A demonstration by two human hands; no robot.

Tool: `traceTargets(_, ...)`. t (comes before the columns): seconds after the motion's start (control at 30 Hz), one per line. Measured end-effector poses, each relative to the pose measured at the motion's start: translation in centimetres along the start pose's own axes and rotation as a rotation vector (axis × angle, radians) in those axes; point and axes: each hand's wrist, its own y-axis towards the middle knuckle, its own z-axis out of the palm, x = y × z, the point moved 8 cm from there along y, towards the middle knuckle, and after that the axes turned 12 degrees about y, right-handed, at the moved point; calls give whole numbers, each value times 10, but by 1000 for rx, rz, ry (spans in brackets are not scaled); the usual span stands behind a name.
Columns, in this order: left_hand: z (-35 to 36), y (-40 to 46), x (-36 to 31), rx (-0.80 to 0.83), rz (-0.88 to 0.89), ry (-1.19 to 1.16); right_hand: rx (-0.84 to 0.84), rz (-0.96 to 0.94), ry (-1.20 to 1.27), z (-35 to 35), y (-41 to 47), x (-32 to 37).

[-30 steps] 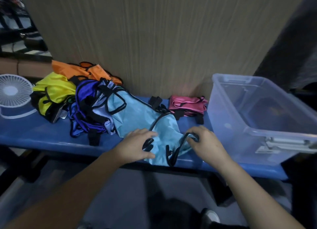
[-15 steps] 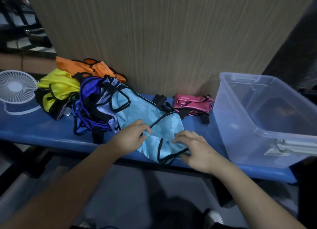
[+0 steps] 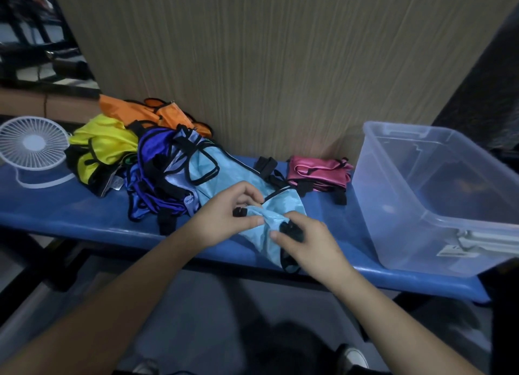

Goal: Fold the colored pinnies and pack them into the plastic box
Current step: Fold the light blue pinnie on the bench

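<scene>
Dim indoor lighting overall. Soft glare on the plastic box (image 3: 421,194) wall. Both hands motion-blurred. Wide-angle bending at edges; deep shadow beneath the box.

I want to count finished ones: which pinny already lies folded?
The pink pinny, a compact bundle beside the plastic box; the others lie loose or heaped.

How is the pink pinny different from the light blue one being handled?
The pink pinny lies as a compact folded bundle; the light blue pinny is still stretched out and rumpled. Nobody touches the pink one, while the left hand and right hand both pinch the blue one's near end. The pink one sits next to the plastic box; the blue one trails into the pile. Both have black trim and lie on the blue bench.
</scene>
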Motion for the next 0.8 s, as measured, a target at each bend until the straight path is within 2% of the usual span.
traceTargets(0.13, 5, 0, -7, 14, 19, 18, -220, -111, -119, -21, 0, 13)
traceTargets(0.27, 13, -1, -8, 39, -31, -38, -396, 67, -210, -40, -5, 11)
traceTargets(0.33, 19, -1, -12, 38, -51, -94, -355, 107, -118, -36, -4, 8)
traceTargets(0.43, 23, -1, -21, 15, -63, -161, -190, 184, 248, -17, -6, 6)
traceTargets(0.5, 26, -1, -26, 23, -59, -199, -152, 194, 384, -10, -9, 9)
traceTargets(0.73, 30, -6, -43, 60, -21, -289, -166, 201, 589, -15, -13, 20)
traceTargets(0.8, 30, -7, -45, 74, -19, -294, -184, 188, 579, -20, -13, 22)
